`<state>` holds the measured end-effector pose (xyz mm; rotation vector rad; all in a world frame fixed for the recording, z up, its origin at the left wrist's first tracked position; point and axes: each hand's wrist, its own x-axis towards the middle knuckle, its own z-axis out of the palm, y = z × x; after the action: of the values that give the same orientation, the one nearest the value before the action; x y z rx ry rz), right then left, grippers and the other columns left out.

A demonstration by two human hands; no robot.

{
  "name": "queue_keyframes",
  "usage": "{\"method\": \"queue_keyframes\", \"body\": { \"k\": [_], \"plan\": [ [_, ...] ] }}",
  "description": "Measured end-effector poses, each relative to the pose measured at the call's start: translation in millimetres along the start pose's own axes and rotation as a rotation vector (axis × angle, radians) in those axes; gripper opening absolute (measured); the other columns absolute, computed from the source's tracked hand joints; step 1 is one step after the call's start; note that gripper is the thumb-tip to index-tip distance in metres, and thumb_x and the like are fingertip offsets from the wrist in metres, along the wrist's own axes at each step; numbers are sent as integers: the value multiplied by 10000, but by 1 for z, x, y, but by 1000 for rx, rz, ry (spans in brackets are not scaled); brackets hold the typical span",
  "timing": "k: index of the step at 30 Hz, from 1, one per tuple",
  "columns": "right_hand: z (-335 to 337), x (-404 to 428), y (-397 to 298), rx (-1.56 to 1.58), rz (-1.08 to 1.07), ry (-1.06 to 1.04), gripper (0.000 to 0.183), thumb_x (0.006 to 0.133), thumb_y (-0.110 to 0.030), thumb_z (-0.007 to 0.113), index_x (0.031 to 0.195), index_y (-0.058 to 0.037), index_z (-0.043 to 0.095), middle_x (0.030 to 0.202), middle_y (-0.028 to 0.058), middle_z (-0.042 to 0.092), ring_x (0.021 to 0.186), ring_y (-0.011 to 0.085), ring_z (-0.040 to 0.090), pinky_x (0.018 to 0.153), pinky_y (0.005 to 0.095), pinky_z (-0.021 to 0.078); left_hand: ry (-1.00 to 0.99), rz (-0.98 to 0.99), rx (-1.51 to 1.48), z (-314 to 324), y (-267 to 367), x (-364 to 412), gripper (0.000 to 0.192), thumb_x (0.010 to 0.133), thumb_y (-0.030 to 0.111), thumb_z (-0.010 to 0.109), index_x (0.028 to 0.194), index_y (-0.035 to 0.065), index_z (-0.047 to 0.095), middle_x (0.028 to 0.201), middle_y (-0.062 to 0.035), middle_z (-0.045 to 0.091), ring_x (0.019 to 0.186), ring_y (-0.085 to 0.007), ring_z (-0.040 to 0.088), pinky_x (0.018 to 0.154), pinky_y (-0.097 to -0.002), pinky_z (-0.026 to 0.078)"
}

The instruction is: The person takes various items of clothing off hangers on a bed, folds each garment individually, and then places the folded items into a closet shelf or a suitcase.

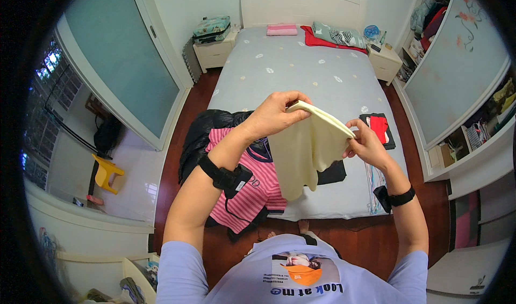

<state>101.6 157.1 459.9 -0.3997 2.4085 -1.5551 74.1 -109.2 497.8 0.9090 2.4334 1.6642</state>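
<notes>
A pale yellow cloth garment [296,155] hangs between my two hands above the foot of the bed. My left hand [280,112] pinches one end of its upper edge between thumb and fingers. The other end of that edge is in the fingers of my right hand [365,143]. Below and to the left, a pink striped shirt [242,199] lies on a black puffy garment [193,143]. A folded black cloth [332,172] is partly hidden behind the yellow one. Farther right lies a small folded stack with a red cloth [379,127] on top.
The bed [290,74] bears a pink striped folded cloth [281,29] and a green patterned pillow [336,34] near the headboard. Thin coloured cords [375,187] lie at its right foot corner. Nightstands flank it. A wardrobe [459,70] stands right; a yellow plastic stool [107,173] stands left.
</notes>
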Motion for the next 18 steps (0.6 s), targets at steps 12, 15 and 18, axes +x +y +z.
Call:
{"method": "queue_keyframes", "body": {
  "k": [12,15,18],
  "plan": [
    [25,-1,-45,-300,-129,6,376,712,-304,661,924,4,622,751,57,584,686,124,537,633,265,442,-50,75,-8,32,10,12,205,755,123,611,929,14,615,794,-48,615,764,-108,563,701,-254,457],
    [24,-2,-45,-200,-24,-24,256,737,-223,645,829,16,636,681,16,579,649,83,524,595,240,431,-109,67,2,35,11,10,290,729,159,652,974,10,607,846,-83,619,776,-134,571,711,-263,460],
    [14,-11,-50,-116,-51,-66,178,764,-143,612,827,21,641,681,-21,579,649,45,500,584,217,417,-169,96,-52,33,5,3,587,659,281,748,1139,29,524,958,-118,606,869,-194,578,748,-299,460]
  ]
}}
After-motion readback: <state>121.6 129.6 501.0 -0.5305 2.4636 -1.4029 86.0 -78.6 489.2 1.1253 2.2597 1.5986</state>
